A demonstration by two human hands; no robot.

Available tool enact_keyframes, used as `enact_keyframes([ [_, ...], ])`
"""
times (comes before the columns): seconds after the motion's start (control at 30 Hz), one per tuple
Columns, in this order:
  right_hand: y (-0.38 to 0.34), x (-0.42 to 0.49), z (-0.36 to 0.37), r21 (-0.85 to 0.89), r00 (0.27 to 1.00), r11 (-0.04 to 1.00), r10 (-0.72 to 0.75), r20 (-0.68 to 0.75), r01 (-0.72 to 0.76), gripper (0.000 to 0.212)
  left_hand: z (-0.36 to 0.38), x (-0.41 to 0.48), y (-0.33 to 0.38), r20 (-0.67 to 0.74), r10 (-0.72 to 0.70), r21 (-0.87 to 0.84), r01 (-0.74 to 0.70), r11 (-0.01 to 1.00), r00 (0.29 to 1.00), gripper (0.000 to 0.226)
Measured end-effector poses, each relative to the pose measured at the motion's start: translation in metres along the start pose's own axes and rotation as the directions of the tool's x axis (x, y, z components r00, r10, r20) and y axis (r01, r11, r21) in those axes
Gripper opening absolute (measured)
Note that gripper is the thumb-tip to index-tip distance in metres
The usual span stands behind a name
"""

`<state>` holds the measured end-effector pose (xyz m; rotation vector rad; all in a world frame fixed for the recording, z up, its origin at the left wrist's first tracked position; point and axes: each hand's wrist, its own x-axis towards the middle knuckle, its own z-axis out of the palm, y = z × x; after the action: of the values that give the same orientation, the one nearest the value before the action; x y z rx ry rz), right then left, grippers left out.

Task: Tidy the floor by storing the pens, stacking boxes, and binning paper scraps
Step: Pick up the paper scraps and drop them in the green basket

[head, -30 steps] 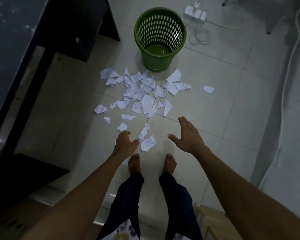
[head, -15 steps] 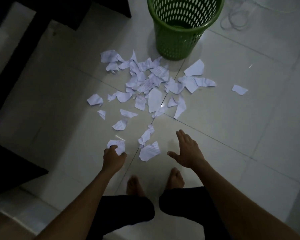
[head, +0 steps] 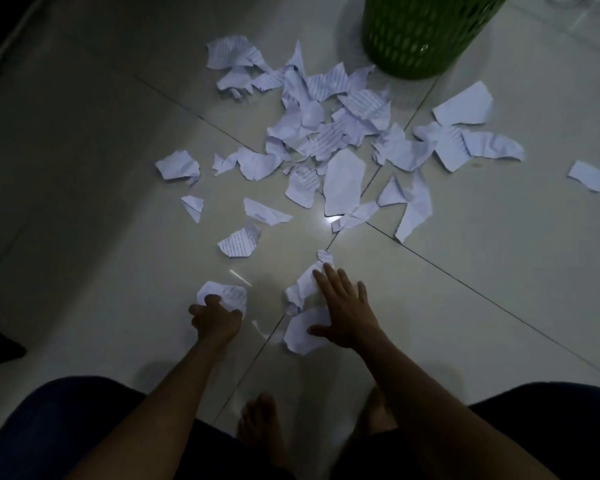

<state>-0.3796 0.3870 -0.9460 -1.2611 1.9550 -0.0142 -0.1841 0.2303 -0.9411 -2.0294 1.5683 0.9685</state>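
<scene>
Where it hovered, right hand [head: 343, 313] presses scraps [head: 303, 336] | left hand [head: 219, 320] grips scrap [head: 227, 294]

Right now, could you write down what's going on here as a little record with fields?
place: tiled floor, dim light
bin: green, stands at top right, its rim out of frame
scraps: torn paper scattered between the bin and the person
left hand: fingers curled on a crumpled scrap
right hand: fingers spread flat on two near scraps
person: crouched, bare feet behind the hands
</scene>
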Motion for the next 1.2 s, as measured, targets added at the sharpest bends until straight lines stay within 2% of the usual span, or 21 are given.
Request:
enact_keyframes([
  [0.1,-0.003,0.015,0.02,-0.071,0.998,0.995,-0.068,-0.003,0.068,0.109,0.015,0.017,-0.002,-0.05,0.044,-0.014,-0.045,0.999,0.998,0.053],
  [0.23,-0.006,0.036,0.029,-0.163,0.992,0.982,-0.111,-0.06,0.1,0.102,0.023,0.028,0.004,-0.137,0.19,0.013,-0.19,0.982,0.972,0.048],
  [0.37,0.0,0.05,0.021,-0.215,0.988,0.971,-0.126,-0.093,0.104,0.096,0.024,0.026,0.016,-0.127,0.303,0.215,-0.272,0.938,0.944,0.049],
  [0.53,0.015,0.059,0.006,-0.237,0.987,0.97,-0.089,-0.133,0.056,0.092,0.018,0.033,0.037,-0.045,0.525,0.232,-0.502,0.833,0.85,0.053],
  [0.6,0.019,0.061,0.001,-0.239,0.986,0.97,-0.083,-0.143,0.047,0.089,0.017,0.032,0.047,-0.086,0.56,0.339,-0.504,0.794,0.824,0.057],
  [0.67,0.02,0.064,-0.001,-0.235,0.985,0.971,-0.078,-0.151,0.041,0.086,0.013,0.031,0.057,-0.179,0.57,0.491,-0.429,0.758,0.802,0.067],
  [0.73,0.022,0.066,-0.003,-0.229,0.984,0.972,-0.08,-0.161,0.042,0.085,0.012,0.035,0.061,-0.217,0.588,0.499,-0.429,0.753,0.78,0.082],
  [0.8,0.024,0.068,-0.004,-0.219,0.982,0.975,-0.083,-0.172,0.044,0.083,0.014,0.042,0.062,-0.139,0.592,0.378,-0.51,0.773,0.794,0.097],
  [0.9,0.026,0.07,-0.006,-0.208,0.979,0.978,-0.074,-0.189,0.034,0.08,0.017,0.047,0.066,0.025,0.578,0.239,-0.566,0.789,0.816,0.097],
  [1.1,0.028,0.072,-0.013,-0.17,0.974,0.985,-0.045,-0.223,0.006,0.073,0.033,0.031,0.077,0.076,0.61,0.339,-0.596,0.728,0.789,0.086],
  [1.2,0.033,0.076,-0.022,-0.19,0.969,0.982,-0.028,-0.247,-0.02,0.067,0.038,0.023,0.09,0.093,0.658,0.414,-0.63,0.657,0.747,0.084],
])
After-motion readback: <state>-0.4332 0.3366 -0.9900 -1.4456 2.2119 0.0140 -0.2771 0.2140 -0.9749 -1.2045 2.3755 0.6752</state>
